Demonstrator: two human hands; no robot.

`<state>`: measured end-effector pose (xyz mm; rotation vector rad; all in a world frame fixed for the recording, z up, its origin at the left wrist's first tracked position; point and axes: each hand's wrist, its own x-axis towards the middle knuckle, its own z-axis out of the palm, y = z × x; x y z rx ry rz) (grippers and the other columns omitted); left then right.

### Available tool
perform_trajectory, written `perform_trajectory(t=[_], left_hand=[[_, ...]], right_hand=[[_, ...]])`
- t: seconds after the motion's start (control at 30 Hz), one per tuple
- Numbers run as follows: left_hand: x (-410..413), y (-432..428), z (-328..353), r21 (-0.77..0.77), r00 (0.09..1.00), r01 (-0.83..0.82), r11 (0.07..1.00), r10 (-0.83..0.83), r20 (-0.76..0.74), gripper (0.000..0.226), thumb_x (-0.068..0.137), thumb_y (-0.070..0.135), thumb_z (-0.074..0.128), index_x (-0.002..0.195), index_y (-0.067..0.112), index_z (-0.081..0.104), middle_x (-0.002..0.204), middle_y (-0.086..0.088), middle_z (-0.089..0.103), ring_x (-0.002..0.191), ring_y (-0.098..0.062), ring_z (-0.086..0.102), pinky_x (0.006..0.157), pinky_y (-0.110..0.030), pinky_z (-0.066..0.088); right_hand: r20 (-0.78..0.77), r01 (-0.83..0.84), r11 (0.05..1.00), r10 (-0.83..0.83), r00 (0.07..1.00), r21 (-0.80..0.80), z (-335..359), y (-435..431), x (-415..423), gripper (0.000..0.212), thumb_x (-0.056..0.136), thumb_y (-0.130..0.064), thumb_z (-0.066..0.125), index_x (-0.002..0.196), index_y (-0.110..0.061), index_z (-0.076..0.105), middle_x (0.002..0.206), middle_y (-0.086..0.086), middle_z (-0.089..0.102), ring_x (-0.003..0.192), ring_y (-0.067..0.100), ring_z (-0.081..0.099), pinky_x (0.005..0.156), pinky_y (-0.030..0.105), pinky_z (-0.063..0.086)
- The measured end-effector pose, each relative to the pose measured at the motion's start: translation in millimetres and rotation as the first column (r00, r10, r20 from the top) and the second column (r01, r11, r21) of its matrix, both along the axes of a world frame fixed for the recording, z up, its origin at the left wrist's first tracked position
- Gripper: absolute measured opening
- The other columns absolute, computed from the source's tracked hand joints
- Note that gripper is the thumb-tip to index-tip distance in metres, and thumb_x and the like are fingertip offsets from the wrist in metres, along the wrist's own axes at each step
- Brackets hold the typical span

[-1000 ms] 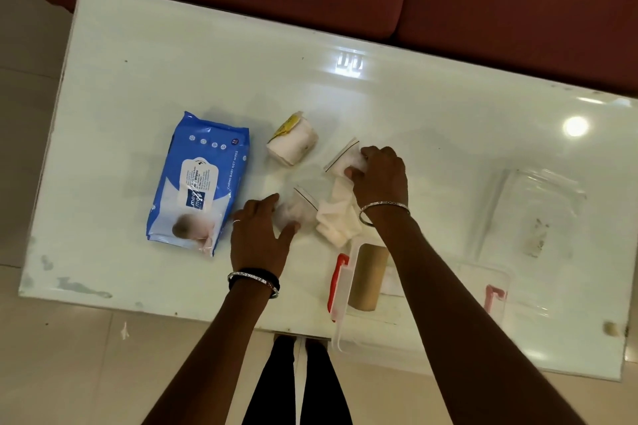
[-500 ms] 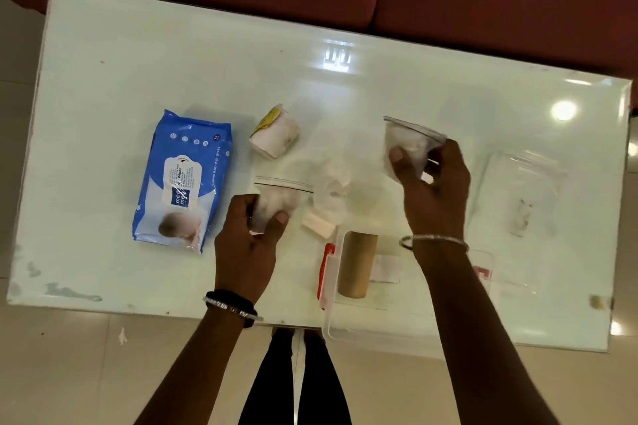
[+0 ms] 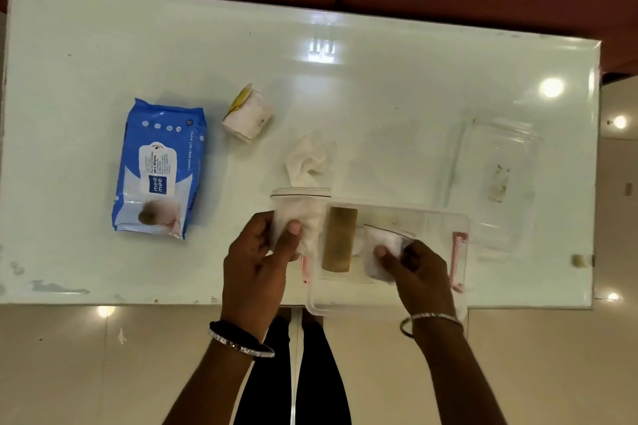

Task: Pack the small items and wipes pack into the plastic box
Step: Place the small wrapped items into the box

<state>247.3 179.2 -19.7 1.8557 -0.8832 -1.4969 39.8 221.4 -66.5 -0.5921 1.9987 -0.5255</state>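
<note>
So the white table (image 3: 379,97) is the biggest thing here, and near its front edge sits the clear plastic box (image 3: 386,304) with red latches, a brown cardboard tube (image 3: 339,240) already lying inside it. The box's clear lid (image 3: 497,179) is parked just off to the right.

Next down in size: the blue wipes pack (image 3: 159,169), lying flat well to the left of the box, not packed yet. The label reads "mee mee", "Wet Wipes" and "CARING BABY WET WIPES" along the side. The finer print is too small to read.

Then there's a crumpled white cloth (image 3: 309,157) just behind the box and a small white roll with a yellow tag (image 3: 248,113) further back, both untouched on the table.

The step in hand looks like dropping in the little bags. The right hand (image 3: 414,272) is pinching a small zip bag of white stuff (image 3: 383,252) over the inside of the box, beside the tube. The left hand (image 3: 257,262) is pinching a second zip bag (image 3: 302,217) at the box's left edge, thumb pressed on its front.

Next move is probably letting go of the right one, then bringing the left one over the rim. After that there's the cloth, the roll and the big pack, which might be a tight fit.
</note>
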Motion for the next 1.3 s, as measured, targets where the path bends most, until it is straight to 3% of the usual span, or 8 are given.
perform_trajectory(t=[0.13, 0.33, 0.57, 0.8, 0.97, 1.03, 1.2, 1.3], left_hand=[[-7, 10, 0, 0.024, 0.999, 0.031, 0.999, -0.031, 0.022, 0.038, 0.077, 0.042, 0.066, 0.103, 0.015, 0.069, 0.098, -0.002, 0.074, 0.093, -0.024, 0.070, 0.082, -0.051, 0.058], [-12, 19, -2, 0.055, 0.998, 0.033, 0.998, -0.036, 0.058, 0.035, 0.073, 0.046, 0.069, 0.098, 0.022, 0.073, 0.091, 0.005, 0.076, 0.089, -0.018, 0.071, 0.083, -0.049, 0.058], [-17, 20, -3, 0.064, 0.985, 0.081, 0.995, -0.090, 0.149, 0.021, 0.074, 0.032, 0.077, 0.091, 0.033, 0.066, 0.083, 0.017, 0.073, 0.075, 0.007, 0.069, 0.061, -0.004, 0.049], [-36, 27, -5, 0.104, 0.978, 0.107, 0.989, -0.124, 0.166, 0.029, 0.072, 0.037, 0.079, 0.094, 0.023, 0.067, 0.082, 0.013, 0.074, 0.069, 0.008, 0.069, 0.059, -0.003, 0.049], [-59, 34, -7, 0.122, 0.964, 0.167, 0.978, -0.188, 0.186, 0.030, 0.072, 0.040, 0.079, 0.094, 0.023, 0.067, 0.085, 0.014, 0.071, 0.069, 0.001, 0.071, 0.058, -0.004, 0.048], [-69, 35, -8, 0.118, 0.959, 0.204, 0.972, -0.223, 0.174, 0.029, 0.073, 0.041, 0.078, 0.095, 0.024, 0.068, 0.085, 0.015, 0.071, 0.072, 0.000, 0.071, 0.061, -0.006, 0.050], [-75, 33, -10, 0.071, 0.931, 0.310, 0.948, -0.318, 0.180, 0.025, 0.085, 0.030, 0.069, 0.109, 0.024, 0.072, 0.097, 0.010, 0.076, 0.085, 0.006, 0.068, 0.074, -0.002, 0.048], [-69, 27, -8, -0.035, 0.917, 0.287, 0.957, -0.264, 0.300, 0.017, 0.087, 0.020, 0.067, 0.101, 0.025, 0.073, 0.091, 0.012, 0.074, 0.079, 0.006, 0.067, 0.070, -0.003, 0.049]], right_hand=[[-0.108, 0.049, 0.995, -0.039, 0.993, 0.091, -25, -12, 6, 0.049, 0.072, -0.030, 0.084, 0.110, -0.009, 0.061, 0.096, 0.007, 0.069, 0.088, 0.024, 0.065, 0.077, 0.030, 0.048], [-0.119, 0.121, 0.991, -0.113, 0.986, 0.057, -40, -24, 13, 0.044, 0.066, -0.034, 0.087, 0.098, -0.010, 0.069, 0.086, 0.000, 0.067, 0.075, 0.016, 0.061, 0.070, 0.022, 0.040], [-0.068, 0.118, 0.993, -0.118, 0.991, 0.001, -47, -23, 13, 0.038, 0.076, -0.033, 0.080, 0.109, -0.014, 0.073, 0.088, 0.001, 0.071, 0.081, 0.016, 0.065, 0.075, 0.019, 0.044], [-0.158, 0.067, 0.997, -0.060, 0.986, 0.039, -19, -16, 2, 0.037, 0.086, -0.039, 0.069, 0.114, -0.016, 0.069, 0.105, 0.002, 0.071, 0.085, 0.013, 0.062, 0.084, 0.026, 0.047], [0.361, 0.102, 0.994, -0.084, 0.929, -0.032, 31, 4, -5, 0.034, 0.084, -0.051, 0.063, 0.097, -0.022, 0.076, 0.099, 0.003, 0.077, 0.095, 0.018, 0.073, 0.082, 0.033, 0.060], [0.432, 0.036, 0.998, -0.015, 0.902, -0.041, 39, 12, -6, 0.035, 0.080, -0.047, 0.068, 0.097, -0.018, 0.076, 0.097, 0.009, 0.077, 0.095, 0.023, 0.074, 0.083, 0.037, 0.059], [0.234, 0.123, 0.992, -0.112, 0.966, -0.032, 24, 12, -13, 0.015, 0.083, -0.021, 0.074, 0.094, -0.010, 0.074, 0.092, 0.021, 0.074, 0.089, 0.032, 0.070, 0.079, 0.044, 0.055], [-0.014, 0.131, 0.991, -0.130, 0.991, 0.033, 3, 2, -20, 0.029, 0.083, -0.024, 0.075, 0.103, -0.007, 0.065, 0.095, 0.018, 0.073, 0.088, 0.034, 0.069, 0.084, 0.045, 0.056]])
